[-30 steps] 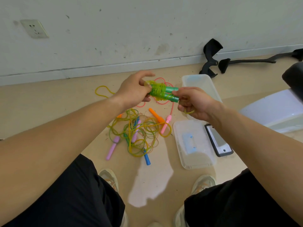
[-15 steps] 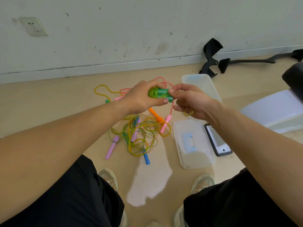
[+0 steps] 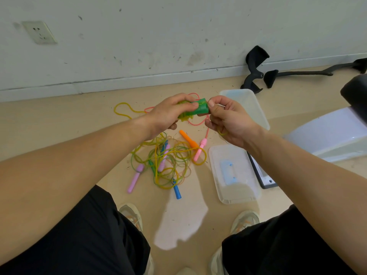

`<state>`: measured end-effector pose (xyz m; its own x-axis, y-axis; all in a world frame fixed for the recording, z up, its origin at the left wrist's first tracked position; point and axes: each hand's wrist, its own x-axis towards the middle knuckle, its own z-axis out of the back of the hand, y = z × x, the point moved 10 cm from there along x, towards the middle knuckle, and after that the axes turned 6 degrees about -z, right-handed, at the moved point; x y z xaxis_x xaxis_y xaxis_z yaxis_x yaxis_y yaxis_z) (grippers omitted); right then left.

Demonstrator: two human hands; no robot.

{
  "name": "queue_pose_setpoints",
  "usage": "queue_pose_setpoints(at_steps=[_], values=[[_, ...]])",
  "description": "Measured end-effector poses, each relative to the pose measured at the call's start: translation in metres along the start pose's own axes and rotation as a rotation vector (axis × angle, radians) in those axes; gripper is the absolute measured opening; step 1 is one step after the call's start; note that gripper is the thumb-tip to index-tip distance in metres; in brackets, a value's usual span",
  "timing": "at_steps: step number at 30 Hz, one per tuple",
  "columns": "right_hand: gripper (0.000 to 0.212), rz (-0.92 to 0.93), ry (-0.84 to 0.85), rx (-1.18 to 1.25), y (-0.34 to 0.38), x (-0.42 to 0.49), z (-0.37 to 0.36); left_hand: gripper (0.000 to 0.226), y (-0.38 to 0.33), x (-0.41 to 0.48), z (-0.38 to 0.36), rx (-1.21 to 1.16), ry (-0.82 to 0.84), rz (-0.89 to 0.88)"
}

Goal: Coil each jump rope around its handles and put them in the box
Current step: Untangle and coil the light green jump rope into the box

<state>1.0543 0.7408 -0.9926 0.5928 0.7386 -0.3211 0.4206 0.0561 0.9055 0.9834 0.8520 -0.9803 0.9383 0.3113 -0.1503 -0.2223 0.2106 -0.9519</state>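
My left hand (image 3: 167,114) grips a green-handled jump rope (image 3: 200,110) whose yellow-green cord is wound round the paired handles. My right hand (image 3: 228,120) pinches the cord's loose end at the handle tips, and a small loop of cord (image 3: 222,132) hangs under its palm. Both hands are held above the floor. Below them lies a tangle of ropes (image 3: 166,161) with purple, blue, orange and pink handles. The clear plastic box (image 3: 256,112) stands open on the floor, just beyond my right hand.
The box's clear lid (image 3: 234,175) lies on the floor at right, with a phone (image 3: 262,175) beside it. Black crutches (image 3: 256,70) lie by the wall. A white object (image 3: 327,135) sits at far right. My knees and shoes fill the bottom.
My left hand has closed further over the coiled green bundle, hiding most of the cord. My right hand has shifted up to the handle tips, pinching the cord end.
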Motion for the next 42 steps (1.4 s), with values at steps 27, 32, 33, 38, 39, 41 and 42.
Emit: queue_pose_setpoints(at_steps=[27, 32, 33, 38, 39, 41, 42], values=[[0.008, 0.278, -0.435, -0.483, 0.019, -0.001, -0.004, 0.023, 0.028, 0.007, 0.002, -0.373, -0.276, 0.261], [0.009, 0.183, -0.405, -0.753, -0.001, 0.009, -0.009, 0.019, 0.042, 0.008, 0.005, -0.343, -0.289, 0.276], [0.011, 0.150, -0.407, -0.738, -0.006, 0.010, -0.008, 0.018, 0.045, 0.008, 0.004, -0.355, -0.281, 0.289], [0.015, -0.006, -0.408, -0.633, -0.025, 0.010, -0.007, 0.034, 0.052, 0.009, 0.001, -0.375, -0.215, 0.336], [0.015, -0.024, -0.400, -0.631, -0.027, 0.011, -0.007, 0.039, 0.051, 0.009, 0.001, -0.374, -0.207, 0.337], [0.018, -0.041, -0.397, -0.645, -0.027, 0.012, -0.005, 0.039, 0.046, 0.010, 0.002, -0.407, -0.200, 0.326], [0.018, -0.059, -0.397, -0.650, -0.026, 0.013, -0.004, 0.033, 0.043, 0.010, 0.001, -0.447, -0.180, 0.326]])
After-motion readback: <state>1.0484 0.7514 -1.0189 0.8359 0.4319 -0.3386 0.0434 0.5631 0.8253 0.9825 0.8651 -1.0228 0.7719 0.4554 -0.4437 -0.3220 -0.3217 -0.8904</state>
